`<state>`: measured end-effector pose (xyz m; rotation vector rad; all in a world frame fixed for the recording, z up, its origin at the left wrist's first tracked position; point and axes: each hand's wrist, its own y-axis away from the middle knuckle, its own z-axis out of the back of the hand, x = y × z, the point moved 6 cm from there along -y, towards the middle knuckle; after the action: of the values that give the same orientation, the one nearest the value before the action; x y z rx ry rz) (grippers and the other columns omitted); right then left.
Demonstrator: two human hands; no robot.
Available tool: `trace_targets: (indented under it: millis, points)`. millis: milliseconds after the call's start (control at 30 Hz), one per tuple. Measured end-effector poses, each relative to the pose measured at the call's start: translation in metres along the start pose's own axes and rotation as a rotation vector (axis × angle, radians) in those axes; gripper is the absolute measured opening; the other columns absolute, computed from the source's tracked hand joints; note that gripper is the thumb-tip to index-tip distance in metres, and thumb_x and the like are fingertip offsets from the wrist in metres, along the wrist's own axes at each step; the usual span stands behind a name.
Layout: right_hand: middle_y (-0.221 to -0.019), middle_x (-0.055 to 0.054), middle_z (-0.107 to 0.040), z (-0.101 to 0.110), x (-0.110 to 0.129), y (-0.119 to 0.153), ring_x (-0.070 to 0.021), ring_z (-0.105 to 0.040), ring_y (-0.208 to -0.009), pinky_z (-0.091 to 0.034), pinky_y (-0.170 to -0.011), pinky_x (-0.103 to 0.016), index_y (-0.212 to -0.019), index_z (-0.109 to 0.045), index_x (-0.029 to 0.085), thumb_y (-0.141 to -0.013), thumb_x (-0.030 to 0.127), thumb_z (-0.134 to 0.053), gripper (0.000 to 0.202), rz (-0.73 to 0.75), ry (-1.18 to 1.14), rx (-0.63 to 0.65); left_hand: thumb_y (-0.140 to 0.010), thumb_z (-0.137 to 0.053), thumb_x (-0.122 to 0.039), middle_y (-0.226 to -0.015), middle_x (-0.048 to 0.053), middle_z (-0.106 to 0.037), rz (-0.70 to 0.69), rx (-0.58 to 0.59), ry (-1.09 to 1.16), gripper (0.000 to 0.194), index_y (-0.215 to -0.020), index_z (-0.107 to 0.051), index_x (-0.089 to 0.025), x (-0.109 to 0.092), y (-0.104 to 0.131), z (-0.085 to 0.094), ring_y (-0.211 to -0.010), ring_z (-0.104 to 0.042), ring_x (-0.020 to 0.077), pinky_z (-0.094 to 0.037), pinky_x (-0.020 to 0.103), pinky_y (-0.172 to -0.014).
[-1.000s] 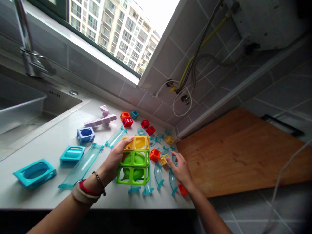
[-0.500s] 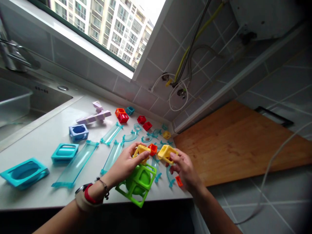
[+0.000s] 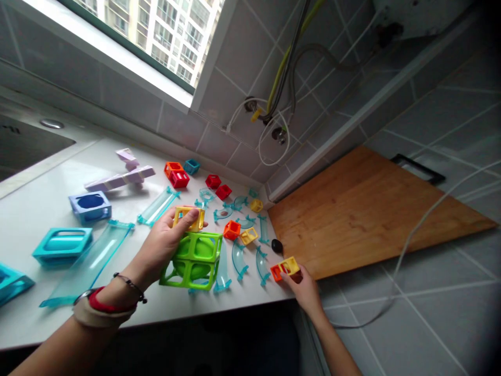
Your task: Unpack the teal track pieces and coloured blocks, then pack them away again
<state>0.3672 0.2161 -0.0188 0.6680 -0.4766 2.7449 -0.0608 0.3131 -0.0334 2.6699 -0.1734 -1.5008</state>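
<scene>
My left hand (image 3: 166,237) is closed on a yellow cube frame (image 3: 189,218), which sits against the top of a large green cube frame (image 3: 193,261) with a round middle. At the counter's right front, my right hand (image 3: 307,287) has its fingers around a yellow cube (image 3: 290,266). That cube touches an orange cube (image 3: 277,272) on its left. Between the two hands lie another orange cube (image 3: 232,230) and a pale yellow cube frame (image 3: 249,236). Curved clear teal tracks (image 3: 239,261) rest near them.
Long teal tracks (image 3: 88,263), turquoise blocks (image 3: 63,245), a blue block (image 3: 90,206) and lilac pieces (image 3: 121,178) lie left. Red cubes (image 3: 213,181) are behind. A wooden board (image 3: 352,209) stands right, with a black oval object (image 3: 277,246) beside it.
My right hand has moved right and down to the orange cube. A pale yellow frame now lies on the counter beside the middle orange cube. The green frame has tilted, and the view has shifted right.
</scene>
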Motion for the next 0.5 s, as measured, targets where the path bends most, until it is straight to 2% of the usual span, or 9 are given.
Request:
trace_targets:
  millis: [33,100,167,200,267,300,367,400,500]
  points:
    - [-0.111,-0.016,-0.075,0.001,0.003,0.002,-0.0350,-0.072,-0.100,-0.059,-0.084,-0.045,-0.123,-0.067,0.017,-0.074,0.064,-0.076,0.068,0.035,0.030,-0.030,-0.082,-0.076,-0.057,-0.095,0.005,-0.075,-0.001,0.007,0.001,0.053,-0.117,-0.062,-0.020,0.001,0.001,-0.002,-0.078,-0.074,0.0204,-0.058,0.027,-0.067]
    - [-0.129,-0.021,-0.066,0.007,0.025,0.004,-0.0373,-0.066,-0.114,-0.055,-0.094,-0.052,-0.140,-0.056,0.015,-0.078,0.062,-0.074,0.080,0.145,0.094,-0.132,-0.083,-0.075,-0.057,-0.093,0.005,-0.075,-0.013,0.031,-0.014,0.051,-0.116,-0.062,-0.021,0.001,0.003,-0.008,-0.080,-0.073,0.0209,-0.057,0.027,-0.068]
    - [-0.138,-0.022,-0.058,0.014,0.065,0.005,-0.0375,-0.059,-0.123,-0.048,-0.103,-0.056,-0.148,-0.048,0.016,-0.085,0.059,-0.070,0.080,0.281,0.128,-0.213,-0.084,-0.073,-0.059,-0.092,0.004,-0.074,-0.031,0.069,-0.061,0.050,-0.115,-0.061,-0.022,0.001,0.007,-0.013,-0.079,-0.072,0.0212,-0.056,0.028,-0.067]
    - [-0.139,-0.020,-0.057,0.014,0.089,0.006,-0.0366,-0.056,-0.126,-0.045,-0.107,-0.057,-0.147,-0.050,0.018,-0.088,0.056,-0.068,0.073,0.348,0.115,-0.215,-0.085,-0.072,-0.059,-0.092,0.004,-0.074,-0.042,0.093,-0.098,0.049,-0.115,-0.060,-0.022,0.001,0.009,-0.017,-0.078,-0.072,0.0209,-0.056,0.028,-0.067]
    - [-0.131,-0.014,-0.062,0.006,0.144,0.009,-0.0316,-0.058,-0.123,-0.045,-0.109,-0.051,-0.133,-0.063,0.022,-0.095,0.048,-0.063,0.046,0.478,0.009,-0.074,-0.087,-0.068,-0.061,-0.091,0.003,-0.072,-0.062,0.157,-0.187,0.049,-0.115,-0.061,-0.022,0.001,0.014,-0.024,-0.075,-0.069,0.0200,-0.054,0.027,-0.065]
    - [-0.126,-0.012,-0.064,-0.004,0.171,0.011,-0.0283,-0.061,-0.116,-0.049,-0.103,-0.045,-0.126,-0.067,0.023,-0.097,0.046,-0.061,0.037,0.512,-0.077,0.069,-0.089,-0.064,-0.062,-0.089,0.003,-0.071,-0.071,0.193,-0.228,0.049,-0.116,-0.061,-0.022,0.001,0.016,-0.028,-0.075,-0.069,0.0198,-0.053,0.027,-0.065]
    - [-0.115,-0.009,-0.069,-0.028,0.216,0.015,-0.0222,-0.067,-0.095,-0.056,-0.081,-0.035,-0.128,-0.066,0.024,-0.097,0.047,-0.062,0.039,0.477,-0.277,0.361,-0.094,-0.053,-0.065,-0.089,0.003,-0.070,-0.105,0.241,-0.294,0.051,-0.121,-0.061,-0.022,0.001,0.021,-0.033,-0.076,-0.068,0.0204,-0.052,0.028,-0.066]
    - [-0.111,-0.008,-0.071,-0.040,0.235,0.017,-0.0203,-0.067,-0.089,-0.056,-0.076,-0.032,-0.129,-0.065,0.023,-0.095,0.048,-0.065,0.043,0.445,-0.356,0.483,-0.096,-0.048,-0.066,-0.090,0.003,-0.070,-0.130,0.246,-0.323,0.053,-0.125,-0.060,-0.023,0.000,0.023,-0.034,-0.078,-0.068,0.0211,-0.052,0.029,-0.068]
    - [-0.099,-0.006,-0.073,-0.068,0.271,0.016,-0.0187,-0.067,-0.081,-0.055,-0.070,-0.029,-0.121,-0.069,0.019,-0.088,0.046,-0.075,0.043,0.403,-0.445,0.654,-0.099,-0.044,-0.065,-0.096,0.005,-0.073,-0.210,0.217,-0.385,0.057,-0.137,-0.054,-0.024,-0.003,0.028,-0.031,-0.087,-0.070,0.0240,-0.052,0.033,-0.076]
